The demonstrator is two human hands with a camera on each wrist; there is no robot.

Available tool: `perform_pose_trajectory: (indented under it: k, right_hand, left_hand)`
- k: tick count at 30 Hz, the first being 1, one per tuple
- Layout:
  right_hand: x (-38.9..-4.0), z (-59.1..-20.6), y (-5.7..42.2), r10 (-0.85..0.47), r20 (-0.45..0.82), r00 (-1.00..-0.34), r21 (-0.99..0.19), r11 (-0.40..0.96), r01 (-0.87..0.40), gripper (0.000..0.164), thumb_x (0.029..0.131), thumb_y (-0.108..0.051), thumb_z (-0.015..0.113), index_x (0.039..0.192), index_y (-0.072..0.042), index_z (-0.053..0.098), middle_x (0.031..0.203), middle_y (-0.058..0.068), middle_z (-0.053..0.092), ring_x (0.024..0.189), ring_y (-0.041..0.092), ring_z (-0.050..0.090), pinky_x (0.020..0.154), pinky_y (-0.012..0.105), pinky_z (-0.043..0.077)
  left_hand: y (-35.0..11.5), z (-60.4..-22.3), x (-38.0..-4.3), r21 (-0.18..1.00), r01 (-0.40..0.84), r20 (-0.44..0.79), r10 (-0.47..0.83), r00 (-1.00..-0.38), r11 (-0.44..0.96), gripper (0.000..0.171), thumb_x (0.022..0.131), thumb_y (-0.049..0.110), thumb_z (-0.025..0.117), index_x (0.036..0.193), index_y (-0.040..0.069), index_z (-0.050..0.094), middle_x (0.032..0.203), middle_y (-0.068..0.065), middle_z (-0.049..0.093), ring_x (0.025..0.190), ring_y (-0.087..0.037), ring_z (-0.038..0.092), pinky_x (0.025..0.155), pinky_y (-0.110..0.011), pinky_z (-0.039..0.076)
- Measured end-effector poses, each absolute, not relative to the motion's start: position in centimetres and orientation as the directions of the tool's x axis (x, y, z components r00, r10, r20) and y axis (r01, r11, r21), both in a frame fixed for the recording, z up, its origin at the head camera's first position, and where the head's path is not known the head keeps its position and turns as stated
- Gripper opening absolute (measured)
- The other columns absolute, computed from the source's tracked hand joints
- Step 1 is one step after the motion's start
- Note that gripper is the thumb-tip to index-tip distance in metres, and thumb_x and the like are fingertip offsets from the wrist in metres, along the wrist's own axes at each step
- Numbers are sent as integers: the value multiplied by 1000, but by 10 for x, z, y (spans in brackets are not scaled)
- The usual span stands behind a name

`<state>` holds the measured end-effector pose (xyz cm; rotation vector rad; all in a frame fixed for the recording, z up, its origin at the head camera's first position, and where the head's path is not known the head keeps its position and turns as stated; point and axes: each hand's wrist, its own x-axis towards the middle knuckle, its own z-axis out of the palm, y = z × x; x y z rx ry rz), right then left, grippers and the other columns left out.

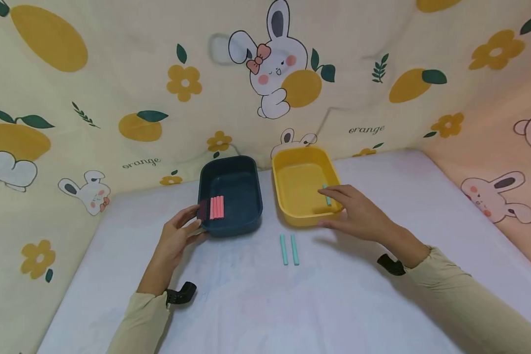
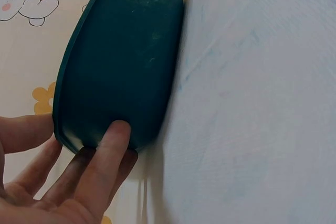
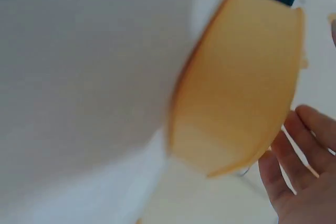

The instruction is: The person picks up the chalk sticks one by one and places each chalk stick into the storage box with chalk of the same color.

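My left hand holds the left front corner of a dark blue bin, its fingers spread around the outer wall. In the left wrist view, one fingertip lies on the wall of that bin. Several pink chalk-like sticks lie side by side inside it. My right hand is at the right front of a yellow bin, fingers extended over the rim and thumb low outside. A mint-green stick shows under those fingers inside the bin; no grip on it is visible. The right wrist view shows loosely spread fingers.
Two more mint-green sticks lie parallel on the white tabletop, in front of the yellow bin. A printed cloth with rabbits and oranges hangs behind, close to both bins, and continues along the sides.
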<state>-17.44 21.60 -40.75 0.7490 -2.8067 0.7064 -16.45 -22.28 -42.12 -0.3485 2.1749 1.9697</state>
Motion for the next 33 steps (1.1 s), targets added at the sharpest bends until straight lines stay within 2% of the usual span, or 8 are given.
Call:
perform_pose_trajectory:
  k: [3, 10, 16, 21, 26, 29, 33]
  right_hand:
    - [-175, -413, 233, -392, 274, -878, -367, 802, -472, 84, 76, -55, 80, 144, -13, 52, 144, 12, 51, 132, 33, 46, 110, 56, 42]
    - [-178, -417, 250, -384, 202, -901, -236, 874, -425, 98, 81, -69, 67, 151, -7, 39, 150, 17, 44, 137, 38, 40, 111, 59, 37]
    - [-179, -417, 257, -412, 188, -892, -119, 892, -437, 100, 83, -72, 61, 152, -4, 36, 150, 18, 43, 137, 39, 41, 109, 60, 39]
    - [-176, -421, 256, -386, 135, -912, -130, 906, -403, 105, 82, -78, 55, 156, -7, 30, 154, 17, 41, 139, 39, 40, 111, 60, 38]
    - [-170, -425, 255, -366, 81, -927, -172, 911, -375, 110, 83, -79, 54, 159, -9, 19, 155, 21, 37, 138, 42, 40, 110, 62, 39]
    - [-170, -425, 253, -362, 66, -930, -191, 910, -368, 110, 84, -79, 52, 160, -10, 15, 156, 22, 36, 139, 43, 39, 109, 62, 40]
    - [-172, -424, 250, -325, 62, -944, -251, 910, -330, 104, 85, -78, 51, 159, -10, 20, 157, 21, 36, 140, 43, 38, 107, 64, 41]
  left_hand:
    - [-222, -419, -165, 952, -294, -291, -49, -955, 87, 52, 102, 7, 52, 151, 18, 41, 160, -9, 35, 122, -24, 53, 96, -36, 56]
    - [-225, -418, -165, 946, -314, -309, -59, -949, 81, 53, 102, 6, 51, 152, 19, 40, 161, -8, 35, 121, -24, 54, 98, -38, 55]
    - [-221, -415, -164, 950, -305, -302, -51, -952, 71, 54, 102, 8, 52, 153, 18, 39, 162, -10, 32, 125, -26, 52, 103, -42, 51]
    - [-220, -415, -165, 948, -297, -291, -64, -955, 112, 53, 102, 8, 53, 152, 18, 40, 161, -10, 34, 130, -29, 50, 105, -43, 49]
    - [-220, -409, -163, 938, -254, -239, -89, -967, 236, 57, 101, 13, 58, 153, 22, 38, 159, -7, 40, 133, -30, 53, 103, -42, 51]
    - [-219, -400, -159, 923, -191, -158, -123, -980, 334, 58, 100, 19, 61, 153, 24, 38, 156, -5, 44, 134, -28, 54, 104, -42, 51]
    - [-211, -386, -150, 875, -82, 3, -174, -985, 476, 55, 97, 24, 65, 149, 25, 46, 151, -1, 51, 135, -24, 53, 108, -43, 49]
